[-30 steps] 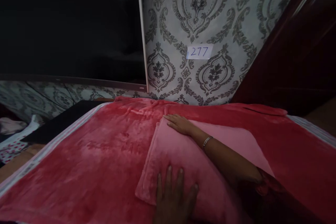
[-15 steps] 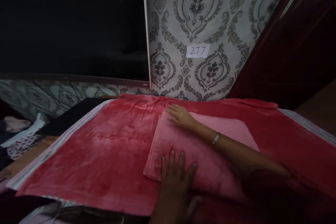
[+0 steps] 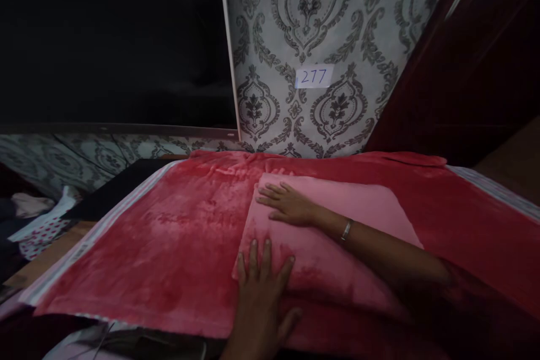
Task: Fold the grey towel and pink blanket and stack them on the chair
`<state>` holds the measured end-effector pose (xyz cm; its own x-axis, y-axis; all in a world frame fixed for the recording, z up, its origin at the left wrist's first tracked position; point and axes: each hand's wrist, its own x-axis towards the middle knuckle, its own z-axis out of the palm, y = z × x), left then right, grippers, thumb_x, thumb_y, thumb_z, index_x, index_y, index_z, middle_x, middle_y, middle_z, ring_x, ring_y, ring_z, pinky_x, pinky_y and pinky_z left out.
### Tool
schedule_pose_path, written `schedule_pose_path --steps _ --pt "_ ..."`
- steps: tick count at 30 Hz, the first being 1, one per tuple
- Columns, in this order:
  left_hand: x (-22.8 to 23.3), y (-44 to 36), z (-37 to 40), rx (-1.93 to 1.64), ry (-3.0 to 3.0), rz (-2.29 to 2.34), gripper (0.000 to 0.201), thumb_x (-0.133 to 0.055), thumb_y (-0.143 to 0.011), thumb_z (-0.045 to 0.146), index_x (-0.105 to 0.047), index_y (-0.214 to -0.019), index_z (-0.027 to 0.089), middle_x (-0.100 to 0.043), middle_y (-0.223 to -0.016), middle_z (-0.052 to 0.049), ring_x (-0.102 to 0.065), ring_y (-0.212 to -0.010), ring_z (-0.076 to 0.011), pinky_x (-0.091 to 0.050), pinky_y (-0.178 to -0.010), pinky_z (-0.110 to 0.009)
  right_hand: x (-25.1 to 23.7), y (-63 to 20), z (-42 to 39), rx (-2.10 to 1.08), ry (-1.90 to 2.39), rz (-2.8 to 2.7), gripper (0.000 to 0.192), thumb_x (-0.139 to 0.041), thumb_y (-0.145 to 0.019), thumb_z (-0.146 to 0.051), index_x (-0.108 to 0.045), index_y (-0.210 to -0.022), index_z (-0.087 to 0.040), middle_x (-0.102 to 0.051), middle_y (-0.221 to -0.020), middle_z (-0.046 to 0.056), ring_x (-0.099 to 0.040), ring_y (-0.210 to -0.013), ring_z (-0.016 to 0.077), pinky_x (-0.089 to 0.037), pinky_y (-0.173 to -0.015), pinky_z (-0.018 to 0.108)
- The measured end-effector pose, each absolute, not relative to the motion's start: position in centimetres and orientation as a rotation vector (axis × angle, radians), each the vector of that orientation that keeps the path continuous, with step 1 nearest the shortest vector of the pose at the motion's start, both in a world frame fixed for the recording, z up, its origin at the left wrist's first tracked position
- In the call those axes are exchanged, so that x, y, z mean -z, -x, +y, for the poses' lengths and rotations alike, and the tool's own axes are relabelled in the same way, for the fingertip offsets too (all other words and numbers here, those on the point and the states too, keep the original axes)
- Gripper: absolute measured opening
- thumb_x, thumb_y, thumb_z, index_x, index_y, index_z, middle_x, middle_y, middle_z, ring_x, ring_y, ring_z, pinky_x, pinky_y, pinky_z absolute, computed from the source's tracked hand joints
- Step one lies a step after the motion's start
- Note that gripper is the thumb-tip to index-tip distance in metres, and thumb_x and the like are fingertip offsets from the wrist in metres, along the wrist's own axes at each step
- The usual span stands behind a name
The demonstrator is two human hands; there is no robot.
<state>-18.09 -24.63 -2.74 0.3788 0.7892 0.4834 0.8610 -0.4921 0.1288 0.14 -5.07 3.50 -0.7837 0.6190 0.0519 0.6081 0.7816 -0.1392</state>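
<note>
Hands lay flat and open on the folded pink cloth (image 3: pixel 337 219), left hand (image 3: pixel 261 287) nearest; uneven pressure could skew its fold across the red blanket (image 3: pixel 169 247).

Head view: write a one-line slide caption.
Both hands pressed flat on a folded pink cloth, left hand at its near corner, right hand farther back, on a red blanket.

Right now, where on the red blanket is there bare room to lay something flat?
Left half of the red blanket, between its striped edge and the folded pink cloth, is bare. The pink cloth is crowded: left hand and right hand lie flat on it.
</note>
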Motion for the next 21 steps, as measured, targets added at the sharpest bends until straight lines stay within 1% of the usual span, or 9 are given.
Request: schedule_pose_path --steps 2,5,7,9,11,13,16,19,21 --pt "2.6 18.2 -24.6 0.745 2.485 -1.490 0.092 -0.084 -0.066 0.034 -0.049 -0.150 0.035 -0.013 -0.171 -0.011 -0.015 -0.154 -0.0470 -0.019 -0.118 -0.070 -3.7 -0.6 -2.9 -0.151 1.176 -2.798 0.062 -0.035 -0.105 -0.055 -0.029 -0.161 -0.031 -0.017 -0.169 0.006 -0.012 -0.156 0.0310 -0.013 -0.122 0.060" --pt "2.4 18.5 -24.3 0.746 2.494 -1.462 0.087 -0.082 -0.069 0.034 -0.050 -0.150 0.033 -0.015 -0.171 -0.011 -0.015 -0.154 -0.0469 -0.018 -0.119 -0.070 -4.9 -2.2 -0.6 -0.193 1.538 -2.656 0.061 -0.036 -0.105 -0.052 -0.028 -0.161 -0.032 -0.022 -0.167 0.007 -0.018 -0.155 0.0302 -0.015 -0.122 0.060" --pt "2.3 18.5 -24.1 0.757 2.495 -1.436 0.085 -0.079 -0.071 0.033 -0.050 -0.150 0.032 -0.015 -0.171 -0.011 -0.014 -0.154 -0.0461 -0.018 -0.119 -0.070 -6.0 -3.6 -0.3 -0.230 1.776 -2.544 0.061 -0.036 -0.105 -0.051 -0.028 -0.161 -0.029 -0.024 -0.167 0.010 -0.019 -0.154 0.0318 -0.016 -0.121 0.063" --pt "2.4 18.5 -24.0 0.778 2.493 -1.409 0.084 -0.077 -0.073 0.030 -0.047 -0.152 0.032 -0.015 -0.171 -0.011 -0.013 -0.155 -0.0446 -0.019 -0.119 -0.070 -6.9 -5.0 -1.6 -0.196 1.865 -2.457 0.062 -0.037 -0.105 -0.049 -0.029 -0.161 -0.025 -0.022 -0.166 0.014 -0.018 -0.154 0.0342 -0.016 -0.120 0.065" --pt "2.6 18.6 -24.0 0.803 2.493 -1.397 0.084 -0.075 -0.075 0.028 -0.045 -0.153 0.032 -0.016 -0.170 -0.011 -0.014 -0.155 -0.0433 -0.020 -0.119 -0.070 -7.5 -6.1 -4.6 -0.136 1.725 -2.483 0.063 -0.039 -0.104 -0.050 -0.030 -0.161 -0.024 -0.020 -0.167 0.015 -0.015 -0.155 0.0348 -0.014 -0.121 0.065" --pt "2.9 19.1 -23.9 0.831 2.510 -1.386 0.080 -0.071 -0.080 0.030 -0.043 -0.154 0.032 -0.020 -0.169 -0.010 -0.016 -0.155 -0.0421 -0.022 -0.119 -0.070 -7.5 -6.7 -8.8 -0.139 1.432 -2.603 0.063 -0.042 -0.103 -0.053 -0.034 -0.160 -0.026 -0.021 -0.167 0.012 -0.014 -0.155 0.0330 -0.011 -0.122 0.062" --pt "2.3 20.4 -23.3 0.953 2.526 -1.376 0.063 -0.054 -0.092 0.026 -0.044 -0.153 0.034 -0.039 -0.162 -0.007 -0.031 -0.152 -0.0343 -0.021 -0.122 -0.066 -6.9 -6.9 -15.3 -0.288 1.060 -2.741 0.061 -0.046 -0.102 -0.055 -0.038 -0.158 -0.031 -0.024 -0.167 0.008 -0.011 -0.156 0.0296 -0.006 -0.124 0.060" --pt "-1.0 20.9 -21.5 1.093 2.681 -1.281 0.053 -0.037 -0.101 0.022 -0.048 -0.151 0.035 -0.053 -0.152 -0.003 -0.048 -0.142 -0.0236 -0.024 -0.125 -0.056 -5.8 -6.9 -19.1 -0.428 0.913 -2.767 0.061 -0.047 -0.103 -0.053 -0.033 -0.159 -0.034 -0.023 -0.167 0.004 -0.009 -0.156 0.0248 -0.002 -0.125 0.057" --pt "-4.2 19.7 -19.5 1.002 2.991 -1.187 0.050 -0.033 -0.104 0.027 -0.046 -0.152 0.031 -0.052 -0.154 -0.003 -0.049 -0.141 -0.0197 -0.034 -0.123 -0.046 -5.0 -7.0 -19.9 -0.464 0.872 -2.748 0.063 -0.047 -0.104 -0.050 -0.028 -0.161 -0.034 -0.022 -0.168 0.004 -0.010 -0.156 0.0238 -0.001 -0.126 0.055"
